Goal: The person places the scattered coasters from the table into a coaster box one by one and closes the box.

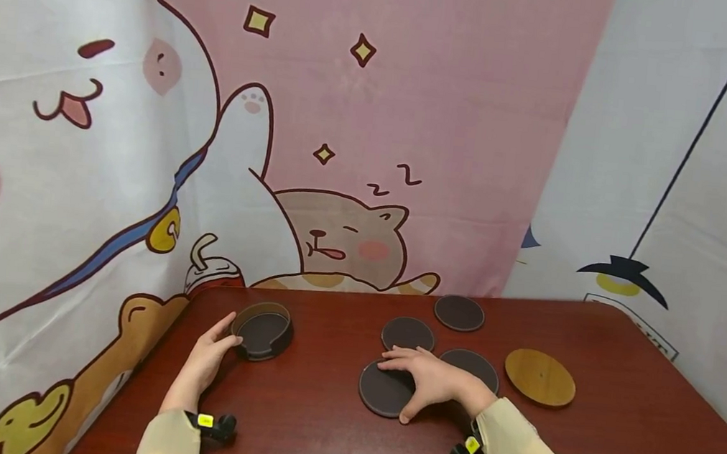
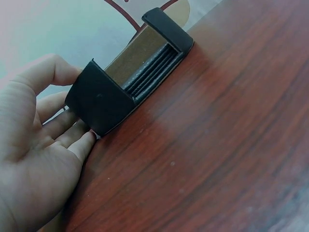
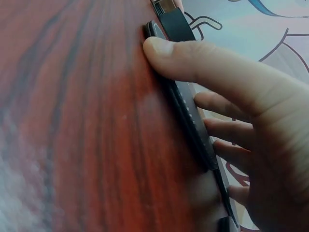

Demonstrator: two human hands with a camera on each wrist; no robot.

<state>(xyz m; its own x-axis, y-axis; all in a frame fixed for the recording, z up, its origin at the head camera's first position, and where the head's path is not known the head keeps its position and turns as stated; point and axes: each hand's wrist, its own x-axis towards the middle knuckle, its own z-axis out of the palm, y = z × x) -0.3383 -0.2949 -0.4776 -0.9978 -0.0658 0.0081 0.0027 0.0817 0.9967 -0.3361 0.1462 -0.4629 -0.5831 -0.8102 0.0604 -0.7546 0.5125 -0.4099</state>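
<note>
Bench (image 1: 294, 430): glossy red-brown; anything loosely held could skid on it.
Hands: left hand (image 1: 205, 361) grasping the open-fronted holder (image 2: 101, 99) round its outer wall, at the bench's left; right hand (image 1: 431, 381) pinching a coaster (image 1: 381, 391) by its rim, thumb on the near side, fingers on the far. Cannot tell if it is lifted.
Holder: dark layers (image 2: 154, 72) show in its gap; tilting it by an uneven left grip could spill them.
Brown disc (image 1: 540, 378): well to the right, low risk.
Other coasters (image 1: 407, 333): three beyond the right hand, the nearest two partly covered by it; a low wrist may nudge them.
Thin rim: little purchase, likeliest slip
</note>
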